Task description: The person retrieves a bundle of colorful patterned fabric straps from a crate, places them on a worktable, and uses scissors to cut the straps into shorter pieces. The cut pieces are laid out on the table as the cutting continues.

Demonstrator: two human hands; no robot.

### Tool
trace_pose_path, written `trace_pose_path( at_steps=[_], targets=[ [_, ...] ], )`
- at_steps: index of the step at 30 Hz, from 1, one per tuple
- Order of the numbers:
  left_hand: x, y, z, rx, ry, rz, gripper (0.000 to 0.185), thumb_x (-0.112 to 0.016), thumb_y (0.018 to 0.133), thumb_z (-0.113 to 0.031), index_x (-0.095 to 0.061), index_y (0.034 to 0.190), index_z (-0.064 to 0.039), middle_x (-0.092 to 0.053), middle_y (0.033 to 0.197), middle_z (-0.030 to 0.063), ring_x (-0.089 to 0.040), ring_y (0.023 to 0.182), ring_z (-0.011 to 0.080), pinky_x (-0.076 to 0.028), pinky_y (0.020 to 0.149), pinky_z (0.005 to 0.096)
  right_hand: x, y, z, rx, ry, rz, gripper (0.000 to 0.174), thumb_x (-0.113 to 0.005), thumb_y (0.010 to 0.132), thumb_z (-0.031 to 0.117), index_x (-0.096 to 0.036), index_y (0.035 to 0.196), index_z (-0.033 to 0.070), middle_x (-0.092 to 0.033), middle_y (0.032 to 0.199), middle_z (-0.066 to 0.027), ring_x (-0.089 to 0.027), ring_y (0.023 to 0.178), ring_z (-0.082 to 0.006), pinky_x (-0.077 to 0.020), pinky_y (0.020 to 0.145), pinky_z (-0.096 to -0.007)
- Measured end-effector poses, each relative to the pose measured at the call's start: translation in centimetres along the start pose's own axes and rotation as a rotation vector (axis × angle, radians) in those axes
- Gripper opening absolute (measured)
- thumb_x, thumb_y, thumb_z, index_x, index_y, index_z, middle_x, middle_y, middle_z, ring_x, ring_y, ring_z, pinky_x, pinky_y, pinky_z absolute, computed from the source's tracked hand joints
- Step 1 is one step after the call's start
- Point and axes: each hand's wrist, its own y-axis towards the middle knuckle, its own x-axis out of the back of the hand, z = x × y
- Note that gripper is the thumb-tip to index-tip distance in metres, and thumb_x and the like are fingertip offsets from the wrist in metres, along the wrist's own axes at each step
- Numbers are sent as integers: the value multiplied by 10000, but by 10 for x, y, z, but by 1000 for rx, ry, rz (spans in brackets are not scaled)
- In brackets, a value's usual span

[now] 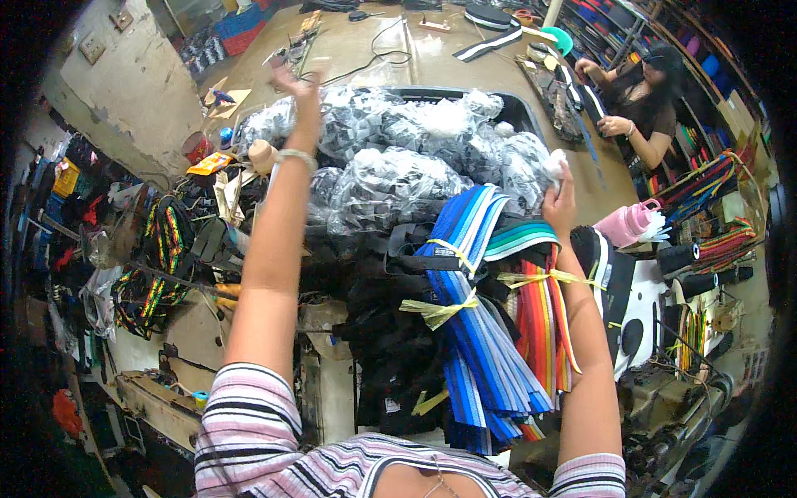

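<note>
My left hand is raised beyond the far left of a dark plastic crate. It is motion-blurred, with the fingers apart and nothing seen in it. Several clear plastic bags of black-and-white pieces heap above the crate's rim. My right hand lies against the rightmost bag, its fingers by a bunched white end of plastic. Whether they grip it is hard to see. Nearer me hang blue-and-white webbing straps, tied with yellow ribbon, beside green straps and red-orange straps.
Behind the crate extends a brown worktable with a black cable and a striped webbing roll. A co-worker handles striped webbing at the right. A pink bottle stands right of my forearm; a thread cone sits at left.
</note>
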Motion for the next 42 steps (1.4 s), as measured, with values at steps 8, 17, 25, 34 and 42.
trace_pose_path(
  at_steps=[8, 17, 25, 34, 42],
  targets=[
    [-184, -173, -84, -391, 627, 1426, 1196, -748, 495, -775, -319, 1484, -257, -36, 1560, 287, -81, 1384, 582, -223, 1007, 742, -1, 1, 2, -14, 106, 5, 491, -438, 979, 86, -326, 1457, 93, -401, 1467, -184, -380, 1360, -356, -343, 1079, -411],
    [-157, -134, -82, -442, 180, 957, 417, -811, 574, -220, -657, 938, -86, -549, 1043, 185, -555, 988, 354, -470, 887, 417, 6, 1, 9, -190, 267, 104, 911, -761, 806, 376, -224, 1511, 165, -536, 977, -96, -499, 590, -74, -416, 516, -217],
    [30, 72, -36, -276, 867, 196, 598, -817, 668, -432, -631, 1061, -21, -549, 1161, 231, -511, 1109, 352, -415, 955, 415, 4, 0, 10, -169, 131, 122, 694, -693, 850, 365, -382, 1436, 162, -566, 864, -29, -465, 523, -66, -424, 508, -237],
    [-35, 8, 39, -73, 738, 765, 834, -704, 729, -627, -503, 1297, -50, -573, 1203, 274, -530, 1165, 385, -397, 990, 486, 2, 0, 6, -155, 89, 124, 599, -673, 839, 263, -456, 1386, 153, -570, 765, -22, -487, 536, -84, -428, 523, -245],
    [-141, -92, -11, -235, 1023, 1212, 550, -744, 708, -264, -559, 1190, -72, -628, 1119, 195, -602, 1076, 374, -481, 880, 547, 0, 1, 3, -158, 52, 164, 514, -652, 842, 209, -514, 1331, 126, -575, 684, -32, -515, 554, -116, -452, 548, -280]
  ],
)
